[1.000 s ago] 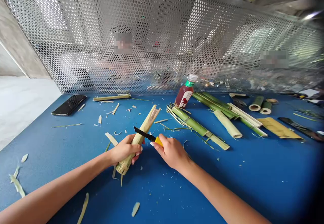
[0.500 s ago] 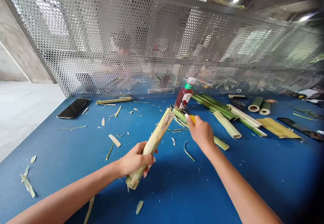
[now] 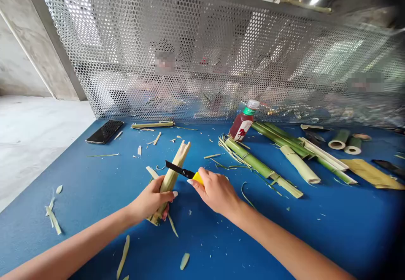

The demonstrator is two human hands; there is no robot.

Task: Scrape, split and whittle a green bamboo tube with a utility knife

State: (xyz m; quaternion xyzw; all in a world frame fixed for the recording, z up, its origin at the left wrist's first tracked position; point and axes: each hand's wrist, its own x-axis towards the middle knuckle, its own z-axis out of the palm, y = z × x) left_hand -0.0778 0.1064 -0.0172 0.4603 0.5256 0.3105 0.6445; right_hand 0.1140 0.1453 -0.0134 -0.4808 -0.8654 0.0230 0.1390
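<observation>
Gripping hard at the centre of the action, the left hand [image 3: 152,204] is closed right around the lower end of a pale, peeled bamboo section [image 3: 171,176], which stands tilted up toward 12 o'clock with its split, notched tip in the air. The right hand [image 3: 215,191] is clenched on a yellow-handled knife [image 3: 198,178], its black blade crossing in front of the bamboo section; whether the edge is actually biting, I can't tell from here.

The work is happening over a blue tabletop [image 3: 284,238], littered with pale shavings [image 3: 52,220] out at 9 o'clock and thin strips all around the hands. At 1 o'clock, a red-filled bottle with a green label band [image 3: 242,122] stands behind a long green bamboo stalk [image 3: 253,164]. Out at 2 o'clock sit short bamboo rings [image 3: 339,140] and a flat yellowish bamboo sheet [image 3: 370,173], while a black smartphone [image 3: 104,131] lies face up at 11 o'clock.

Along the table's far edge runs a perforated metal screen [image 3: 202,52], with a blurred person [image 3: 164,63] beyond it. A pale concrete floor [image 3: 31,145] opens up at 10 o'clock.
</observation>
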